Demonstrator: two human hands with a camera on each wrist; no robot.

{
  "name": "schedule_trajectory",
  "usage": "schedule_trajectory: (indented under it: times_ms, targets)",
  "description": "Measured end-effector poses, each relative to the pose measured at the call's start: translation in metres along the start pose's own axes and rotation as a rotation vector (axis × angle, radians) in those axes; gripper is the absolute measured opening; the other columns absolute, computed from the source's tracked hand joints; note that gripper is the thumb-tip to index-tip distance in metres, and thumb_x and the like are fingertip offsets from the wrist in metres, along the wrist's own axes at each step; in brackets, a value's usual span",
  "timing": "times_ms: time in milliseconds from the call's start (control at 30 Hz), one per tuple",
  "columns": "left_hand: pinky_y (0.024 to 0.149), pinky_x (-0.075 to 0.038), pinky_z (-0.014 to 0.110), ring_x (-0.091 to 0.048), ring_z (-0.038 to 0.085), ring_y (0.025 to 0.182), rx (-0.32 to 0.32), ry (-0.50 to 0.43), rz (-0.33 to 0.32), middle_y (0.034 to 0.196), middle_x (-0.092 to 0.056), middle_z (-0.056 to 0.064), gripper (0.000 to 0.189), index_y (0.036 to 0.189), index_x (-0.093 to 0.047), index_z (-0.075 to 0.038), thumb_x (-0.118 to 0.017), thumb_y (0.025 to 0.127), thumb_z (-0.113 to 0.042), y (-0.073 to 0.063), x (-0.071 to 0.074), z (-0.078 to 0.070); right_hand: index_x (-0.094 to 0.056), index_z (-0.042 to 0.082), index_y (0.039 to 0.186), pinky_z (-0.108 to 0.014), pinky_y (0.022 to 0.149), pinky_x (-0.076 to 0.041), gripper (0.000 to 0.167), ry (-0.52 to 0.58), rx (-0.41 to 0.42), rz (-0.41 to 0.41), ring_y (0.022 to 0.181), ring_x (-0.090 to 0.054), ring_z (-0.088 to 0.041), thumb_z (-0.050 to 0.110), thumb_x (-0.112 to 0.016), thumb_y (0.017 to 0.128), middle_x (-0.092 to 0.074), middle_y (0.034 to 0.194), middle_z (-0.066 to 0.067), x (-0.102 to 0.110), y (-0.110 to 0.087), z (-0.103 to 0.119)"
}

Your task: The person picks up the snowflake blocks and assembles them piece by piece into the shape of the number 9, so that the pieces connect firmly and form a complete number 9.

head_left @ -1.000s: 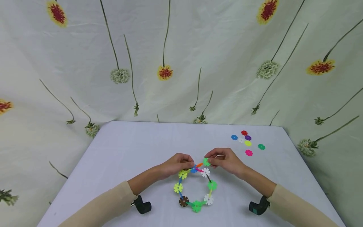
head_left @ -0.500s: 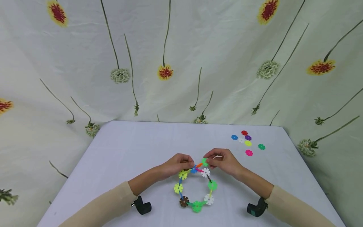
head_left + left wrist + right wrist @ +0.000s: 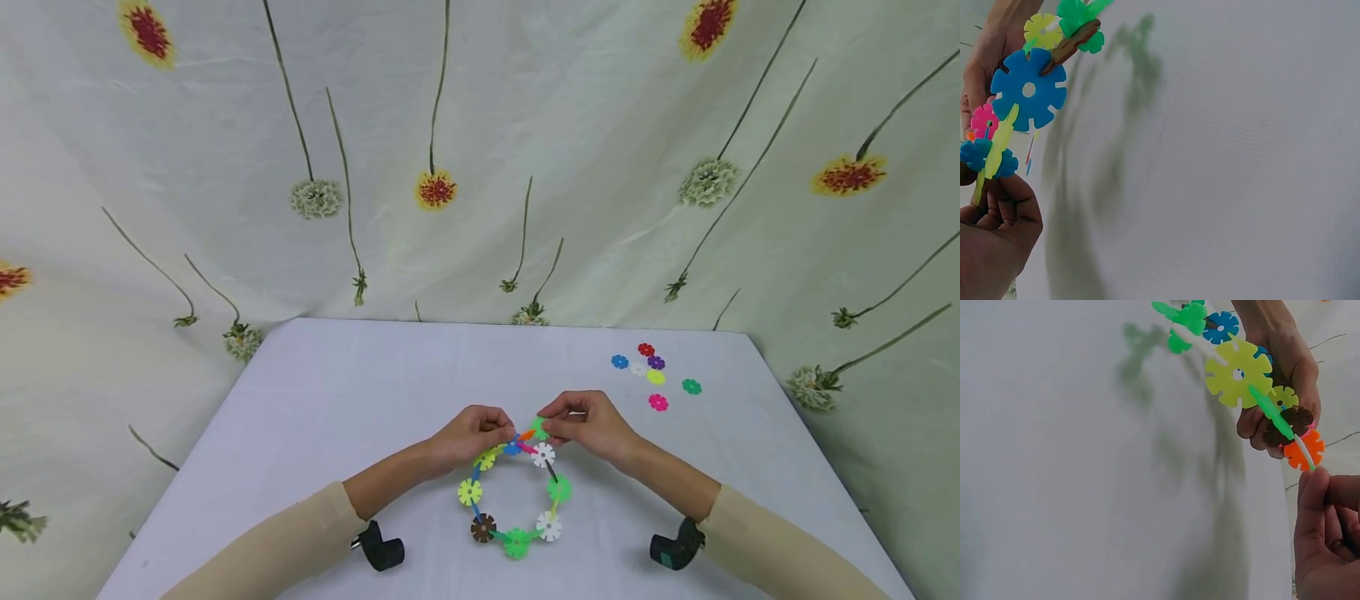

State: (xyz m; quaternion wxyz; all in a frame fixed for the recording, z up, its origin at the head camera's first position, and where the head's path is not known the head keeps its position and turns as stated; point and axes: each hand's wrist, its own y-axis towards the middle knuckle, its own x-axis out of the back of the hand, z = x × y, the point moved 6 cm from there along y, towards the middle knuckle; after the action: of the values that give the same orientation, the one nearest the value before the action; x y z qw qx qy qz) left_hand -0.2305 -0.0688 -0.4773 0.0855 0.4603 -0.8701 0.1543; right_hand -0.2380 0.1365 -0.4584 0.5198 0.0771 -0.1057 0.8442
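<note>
The ring of notched discs is between my hands in the head view, at the lower middle of the table. The thumb and fingers of my left hand pinch it at the top left, beside a blue disc. My right hand pinches a green disc between thumb and fingertips. An orange disc sits between the blue and the green, and a white disc of the ring is just below. Well apart, at the far right, lie seven loose discs: red, blue, white, purple, yellow, green and pink.

In the left wrist view, the ring is up off the table, its shadow falling beside it. A wide blue piece faces me. My left fingers are curled in below an edge-on yellow piece; their exact grip is partly hidden.

In the right wrist view, a yellow flower stands in front, with a brown disc below it. My right thumb and forefinger meet on a thin edge just under the orange. My left hand is behind the discs.
</note>
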Motion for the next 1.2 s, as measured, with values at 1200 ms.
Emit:
schedule_trajectory:
  times_ms: [1200]
  targets:
    - [0.073, -0.049, 0.023, -0.057, 0.008, 0.079, -0.035, 0.004, -0.041, 0.087, -0.067, -0.005, 0.021, 0.109, -0.071, -0.003, -0.064, 0.107, -0.023, 0.012, -0.006, -0.016, -0.068, -0.002, 0.117, -0.029, 0.083, -0.066, 0.029, -0.028, 0.018, -0.030, 0.088, -0.079, -0.024, 0.019, -0.078, 0.100, -0.080, 0.101, -0.015, 0.029, -0.001, -0.008]
